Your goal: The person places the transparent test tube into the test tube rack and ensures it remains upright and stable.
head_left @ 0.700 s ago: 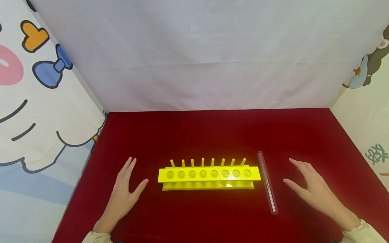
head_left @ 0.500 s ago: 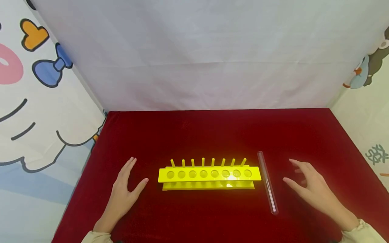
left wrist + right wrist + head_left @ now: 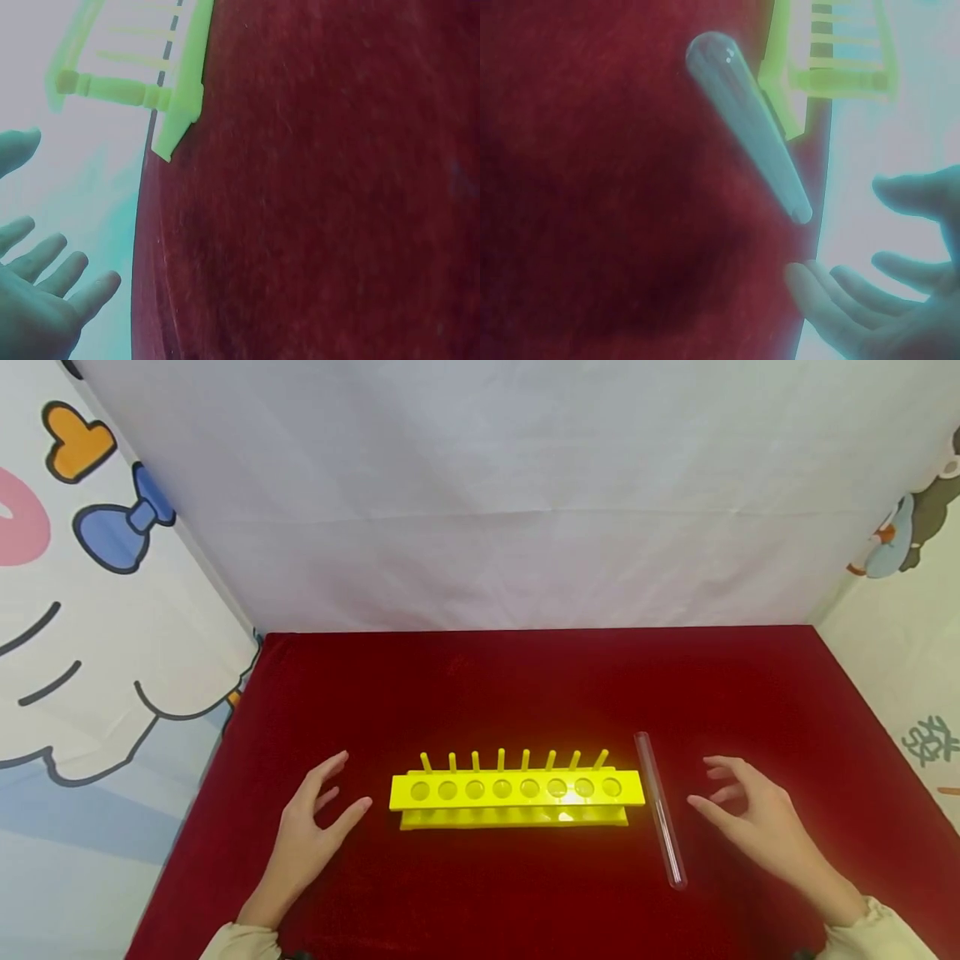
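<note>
A yellow test tube rack with a row of round holes and upright pegs stands in the middle of the table. Just right of it a clear glass test tube lies on the cloth, its rounded end toward the person. My left hand hovers left of the rack, fingers spread and holding nothing; the left wrist view shows the rack's end ahead of it. My right hand hangs right of the tube, fingers loosely bent with nothing between them. In the right wrist view the tube lies beyond the fingertips.
Dark red cloth covers the table. A pale curtain rises behind its far edge. Printed cartoon panels stand at the left and right sides.
My right hand has shifted slightly left toward the test tube, its fingers bending more. My left hand's fingers have bent a little and moved slightly right. Rack and tube lie as before.
</note>
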